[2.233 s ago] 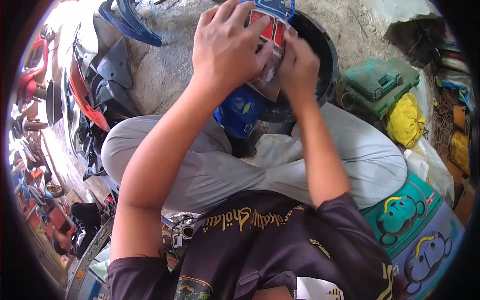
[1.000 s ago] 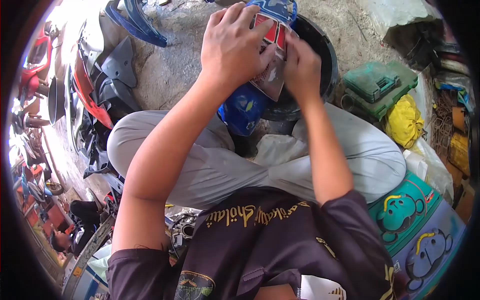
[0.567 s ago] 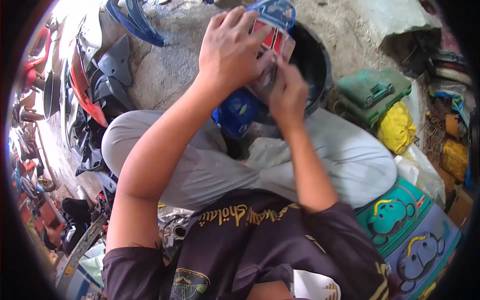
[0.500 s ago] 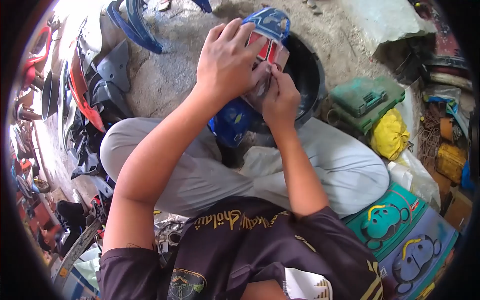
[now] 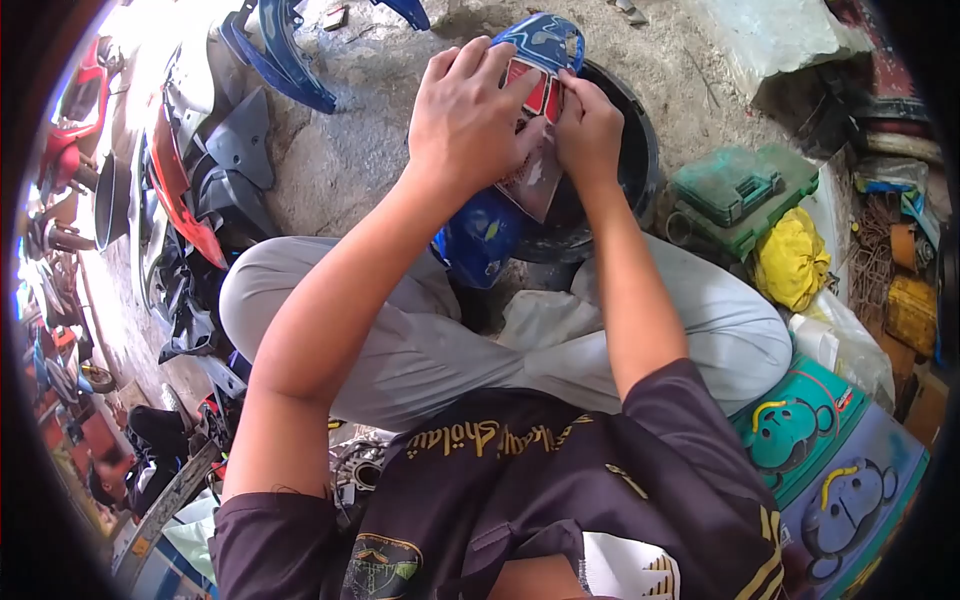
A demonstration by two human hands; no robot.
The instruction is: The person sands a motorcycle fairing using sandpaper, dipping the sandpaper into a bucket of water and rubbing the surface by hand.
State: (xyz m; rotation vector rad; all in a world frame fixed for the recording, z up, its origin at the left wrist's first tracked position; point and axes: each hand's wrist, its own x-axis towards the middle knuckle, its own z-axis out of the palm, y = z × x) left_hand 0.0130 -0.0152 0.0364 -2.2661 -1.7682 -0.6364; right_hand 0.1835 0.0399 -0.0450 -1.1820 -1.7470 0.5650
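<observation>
A red and black sticker (image 5: 547, 97) with a clear-looking lower part (image 5: 537, 183) lies against a curved blue plastic panel (image 5: 545, 40). My left hand (image 5: 468, 112) reaches over from the left, fingers spread across the panel's side, index finger and thumb bent onto the sticker. Along the right edge my right hand (image 5: 590, 130) has its fingers closed on the sticker near its upper corner; the exact contact is partly covered. Below, between my legs, another blue glossy surface (image 5: 477, 240) shows; whether it joins the upper panel cannot be seen.
A black tub (image 5: 640, 180) stands behind my right hand. Blue curved panels (image 5: 285, 60) lie on the concrete at the upper left, with grey and red body parts (image 5: 190, 225) below. To the right are a green tool case (image 5: 745, 195), a yellow bundle (image 5: 790, 260) and a teal-purple mat (image 5: 850, 480).
My right hand has slid upward along the sticker's right edge, from beside my left thumb to near the upper corner. The left hand keeps its place on the sticker. The view has shifted slightly.
</observation>
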